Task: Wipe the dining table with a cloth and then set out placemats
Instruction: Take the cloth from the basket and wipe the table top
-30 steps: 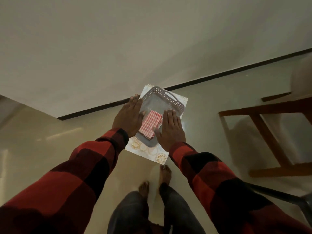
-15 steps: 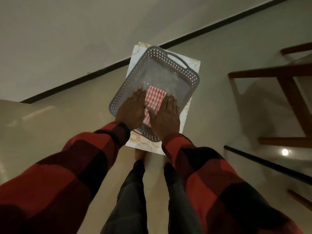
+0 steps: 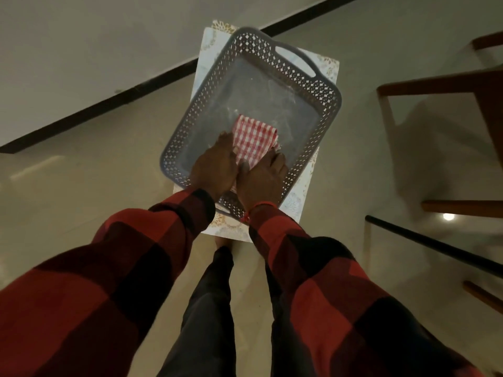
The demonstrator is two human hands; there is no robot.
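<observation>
A folded red-and-white checked cloth (image 3: 254, 137) lies in a grey perforated tray (image 3: 299, 77). The tray rests on a white placemat with gold patterns (image 3: 295, 205), which lies on a glass table top (image 3: 81, 172). My left hand (image 3: 213, 164) grips the cloth's left edge with curled fingers. My right hand (image 3: 261, 178) holds its right side, the thumb lying across the checks. Both hands cover the cloth's near part and the tray's near rim.
Through the glass I see my legs and the pale floor. A wooden chair (image 3: 441, 83) stands at the right. A black bar (image 3: 435, 246) runs along the right side of the glass. A dark strip (image 3: 109, 102) marks the foot of the wall beyond.
My hands slid from the tray's sides onto the cloth and now curl round it. The view has come closer to the tray.
</observation>
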